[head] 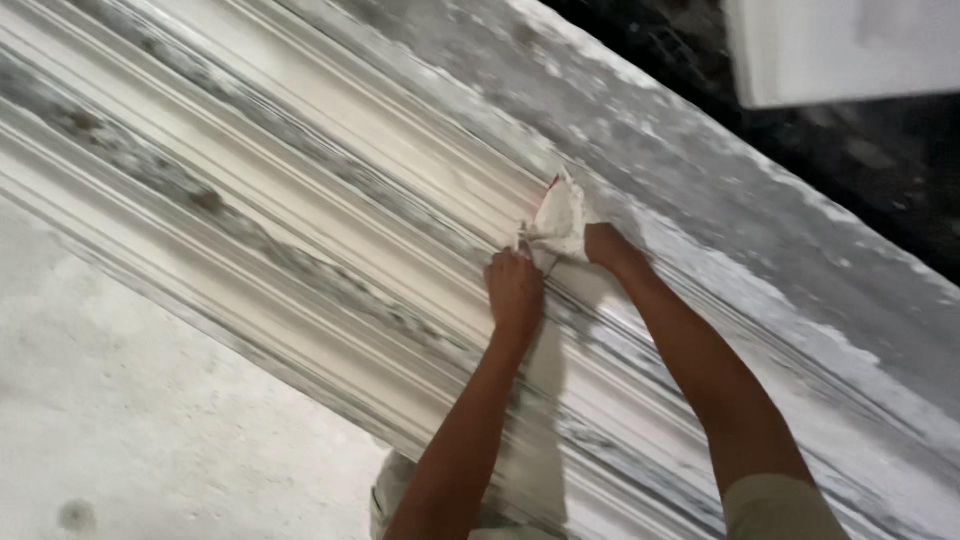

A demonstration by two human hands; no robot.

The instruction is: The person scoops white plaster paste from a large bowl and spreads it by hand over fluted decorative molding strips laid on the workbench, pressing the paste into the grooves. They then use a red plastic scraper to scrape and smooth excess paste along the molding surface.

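Here, a crumpled white cloth (556,222) with a touch of red at its top corner is pressed against a long white moulding (300,190). The moulding is laid diagonally across the view, from the upper left down to the lower right, and it is ribbed with parallel ridges and grooves along its length. Grey, dusty streaks are seen in several of the grooves, most of all along the left part.

The cloth is held by both hands about halfway along the moulding, on its upper ridges. The left hand (515,292) is closed into a fist just below the cloth, its grip clamped on the lower end of the fabric, with the knuckles turned up to the camera. The right hand (607,246) is set just beside it, at the cloth's right edge; its fingers are curled under the fabric and its grip is clamped on the cloth as well. The two hands are close together, the cloth bunched between them. Both forearms are stretched up from the bottom edge of the view, and a pale sleeve (780,508) is seen at the right elbow.

A rough grey-white slab (760,190) is seen beyond the moulding's far edge, a pale dusty floor (150,420) beneath its near edge, and a white block (850,45) in the top right corner.
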